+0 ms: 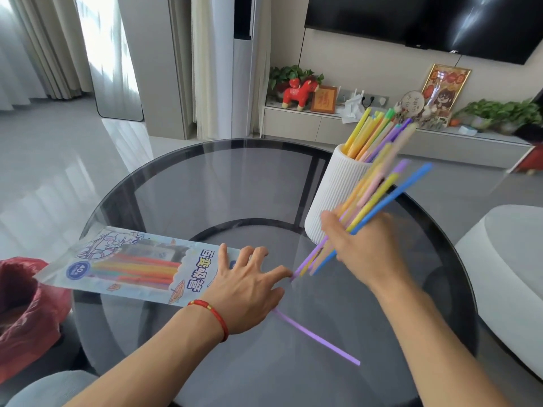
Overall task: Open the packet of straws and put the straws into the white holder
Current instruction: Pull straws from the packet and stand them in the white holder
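Note:
The straw packet (129,264) lies flat on the round glass table (205,186), with several straws still inside. My left hand (249,284) presses its open end down, fingers spread straight. My right hand (361,242) grips a blurred bundle of coloured straws (379,195), held tilted just in front of the white ribbed holder (332,195). Several straws (373,130) stand in the holder. One loose purple straw (317,337) lies on the glass near my left wrist.
A red plastic bag (26,315) sits at the table's left edge. A white rounded seat (511,274) stands to the right. Behind the table runs a low cabinet (323,124) with ornaments and plants.

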Tool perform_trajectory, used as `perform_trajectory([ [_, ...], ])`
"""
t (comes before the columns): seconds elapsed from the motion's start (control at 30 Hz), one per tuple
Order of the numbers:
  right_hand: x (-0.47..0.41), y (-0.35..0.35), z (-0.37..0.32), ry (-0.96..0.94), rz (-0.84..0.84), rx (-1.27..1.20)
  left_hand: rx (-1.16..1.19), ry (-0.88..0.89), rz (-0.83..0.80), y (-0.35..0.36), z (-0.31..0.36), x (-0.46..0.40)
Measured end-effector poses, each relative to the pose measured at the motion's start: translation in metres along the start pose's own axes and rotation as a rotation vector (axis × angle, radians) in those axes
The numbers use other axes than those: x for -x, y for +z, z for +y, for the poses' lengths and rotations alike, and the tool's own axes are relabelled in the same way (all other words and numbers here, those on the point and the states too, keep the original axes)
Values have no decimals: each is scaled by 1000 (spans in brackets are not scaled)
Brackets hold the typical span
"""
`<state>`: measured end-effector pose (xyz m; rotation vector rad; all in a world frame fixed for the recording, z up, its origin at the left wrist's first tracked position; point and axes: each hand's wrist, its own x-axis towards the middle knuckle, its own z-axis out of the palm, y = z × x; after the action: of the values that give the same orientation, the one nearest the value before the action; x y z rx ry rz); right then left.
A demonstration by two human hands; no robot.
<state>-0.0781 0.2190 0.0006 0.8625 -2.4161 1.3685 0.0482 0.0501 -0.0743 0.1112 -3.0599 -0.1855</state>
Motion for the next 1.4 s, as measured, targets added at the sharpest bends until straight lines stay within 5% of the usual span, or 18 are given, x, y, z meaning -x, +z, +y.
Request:
perform_trajectory([
  [0.17, 12, 32, 7, -70, -191, 130, 7, 1, -19, 0, 1, 0],
  [0.3, 14, 23, 17, -64, -111, 69, 18, -10, -39, 0, -1, 0],
  [0.5, 18, 14, 35, 254, -112, -53, 25, -13, -30, 3, -2, 0],
  [0.7, 20, 6, 28, 287, -77, -139, 68, -21, -7, 2, -3, 0],
  [0.9, 14, -5, 17, 162, -146, 50, 105, -15, 4, 1, -5, -1],
  [1.4, 5, -10, 11, 334, -242, 60, 93, -20, -48, -3, -4, -1],
])
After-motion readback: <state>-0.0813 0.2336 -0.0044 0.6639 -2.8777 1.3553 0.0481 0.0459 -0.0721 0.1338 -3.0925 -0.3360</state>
